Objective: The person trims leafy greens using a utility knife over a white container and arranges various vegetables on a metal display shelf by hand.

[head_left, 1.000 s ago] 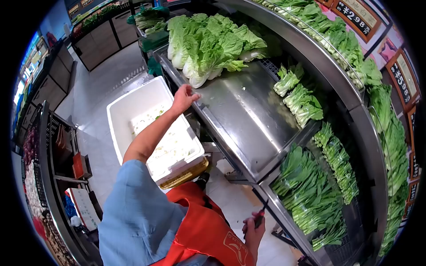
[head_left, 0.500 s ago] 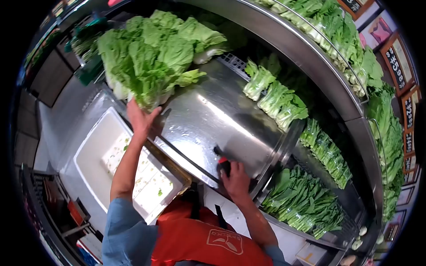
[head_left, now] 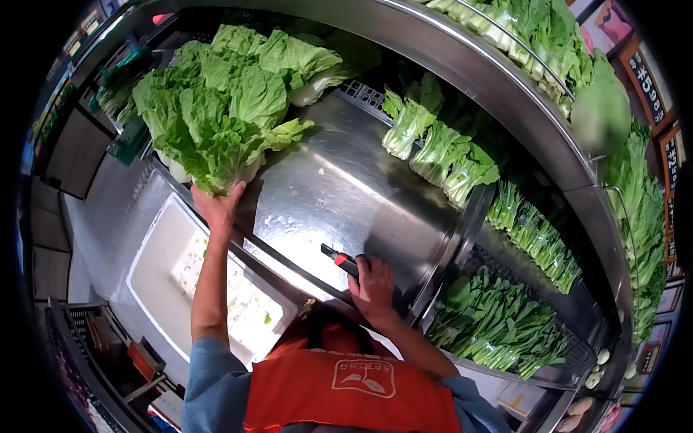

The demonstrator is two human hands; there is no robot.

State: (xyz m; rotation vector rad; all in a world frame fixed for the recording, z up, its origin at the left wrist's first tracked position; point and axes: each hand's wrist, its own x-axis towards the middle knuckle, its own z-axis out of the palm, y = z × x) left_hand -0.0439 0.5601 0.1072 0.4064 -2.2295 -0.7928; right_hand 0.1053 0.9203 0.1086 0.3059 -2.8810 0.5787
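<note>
My left hand [head_left: 215,207] is closed round the pale base of a leafy napa cabbage [head_left: 220,148] at the near edge of a heap. More napa cabbages [head_left: 253,86] lie behind it, white stems showing at the sides. In my right hand [head_left: 373,289] is a utility knife [head_left: 341,260] with a black and red body, its dark tip pointing left. The knife is just above the shiny steel counter [head_left: 346,195], apart from the cabbages. Whether its blade is out, I cannot tell.
Below the left forearm stands a white tub [head_left: 155,252] with leaf scraps inside. Bundled greens [head_left: 440,159] line the back of the counter, and wrapped leafy greens [head_left: 505,325] fill the right section behind a raised metal divider [head_left: 451,252]. A curved steel shelf [head_left: 498,101] overhangs the display.
The knife has swung from pointing up the counter to pointing left, and my right hand has turned with it. My left hand stays at the cabbage base. The whole view has shifted slightly.
</note>
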